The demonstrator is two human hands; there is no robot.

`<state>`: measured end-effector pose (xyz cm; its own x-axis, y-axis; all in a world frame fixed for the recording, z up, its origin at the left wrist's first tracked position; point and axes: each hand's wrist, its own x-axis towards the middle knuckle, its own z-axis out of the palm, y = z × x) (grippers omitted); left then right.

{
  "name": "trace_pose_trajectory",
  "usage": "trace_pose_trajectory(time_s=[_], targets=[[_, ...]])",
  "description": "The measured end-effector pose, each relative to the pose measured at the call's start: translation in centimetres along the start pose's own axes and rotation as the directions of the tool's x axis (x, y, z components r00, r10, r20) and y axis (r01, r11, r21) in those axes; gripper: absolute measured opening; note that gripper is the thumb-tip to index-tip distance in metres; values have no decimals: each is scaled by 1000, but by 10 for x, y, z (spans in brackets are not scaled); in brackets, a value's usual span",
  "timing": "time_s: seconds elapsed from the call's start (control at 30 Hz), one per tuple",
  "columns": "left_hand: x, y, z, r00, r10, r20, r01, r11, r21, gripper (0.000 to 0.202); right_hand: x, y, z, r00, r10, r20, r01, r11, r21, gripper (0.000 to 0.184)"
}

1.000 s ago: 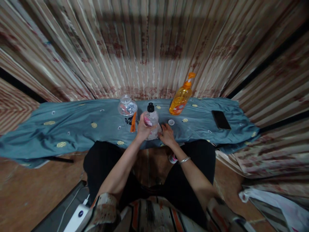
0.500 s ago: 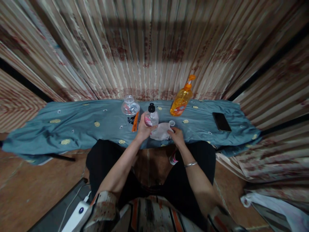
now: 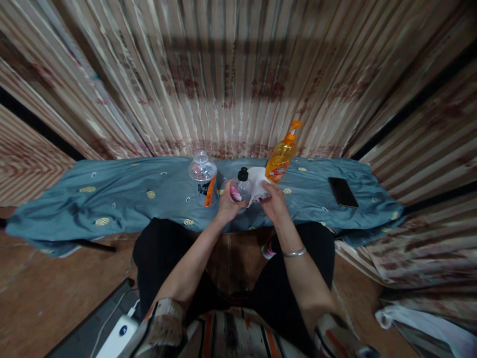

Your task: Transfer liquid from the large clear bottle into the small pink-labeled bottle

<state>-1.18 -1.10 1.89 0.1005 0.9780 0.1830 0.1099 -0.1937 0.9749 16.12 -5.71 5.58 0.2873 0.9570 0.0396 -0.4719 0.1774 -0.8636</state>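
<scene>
My left hand (image 3: 228,205) is wrapped round a small clear bottle (image 3: 244,186) with a black cap and a pink label, held upright over the bench. Against the bottle's right side is a thin white cloth or wipe (image 3: 256,180), its lower edge hanging loose. The fingers of my right hand (image 3: 275,201) are closed on that cloth's right edge. Just behind the cloth stands an orange pump bottle (image 3: 279,161) of yellow liquid, leaning in view. To the left of my left hand is a wide clear plastic bottle (image 3: 203,171) with an orange and black label.
A blue-green cloth (image 3: 126,194) with yellow motifs covers the narrow bench. Toward its right end lies a black phone (image 3: 343,192). A pleated curtain (image 3: 231,74) hangs behind. Below my left arm is a white device (image 3: 118,338) with a cable.
The white cloth, lower and flatter before, is now raised between the small bottle and the pump bottle. My left hand and the small bottle have shifted slightly right and nearer me.
</scene>
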Motion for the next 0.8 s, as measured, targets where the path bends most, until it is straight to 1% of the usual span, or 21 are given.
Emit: trace_pose_trajectory(time_s=[0.13,0.2,0.27,0.33,0.43,0.5,0.57,0.63,0.8], targets=[[-4,-3,0,1000,1,-12,-1,1000,13,108,-3,5,15,990,-109,84,124,973,-195,43],[-5,-5,-1,1000,2,-10,-1,1000,25,109,-2,6,18,981,-154,120,182,943,-278,43],[-5,-6,-2,1000,-5,7,5,1000,27,110,5,5,18,971,-185,151,227,910,-347,46],[-5,-7,-3,1000,-7,26,7,1000,17,112,17,2,18,964,-188,190,252,879,-405,47],[-3,-8,-4,999,15,33,-16,1000,17,111,36,-1,19,956,-143,256,254,840,-479,42],[-3,-9,-5,999,32,39,-34,999,33,110,43,0,22,952,-116,282,253,817,-518,41],[-3,-11,-5,998,43,50,-46,997,56,108,42,4,27,953,-114,281,258,791,-555,40],[-5,-14,-5,997,57,56,-61,995,76,109,36,11,32,958,-138,250,265,758,-596,39],[-11,-21,1,995,92,32,-94,993,73,108,19,28,46,965,-239,111,246,666,-705,37]])
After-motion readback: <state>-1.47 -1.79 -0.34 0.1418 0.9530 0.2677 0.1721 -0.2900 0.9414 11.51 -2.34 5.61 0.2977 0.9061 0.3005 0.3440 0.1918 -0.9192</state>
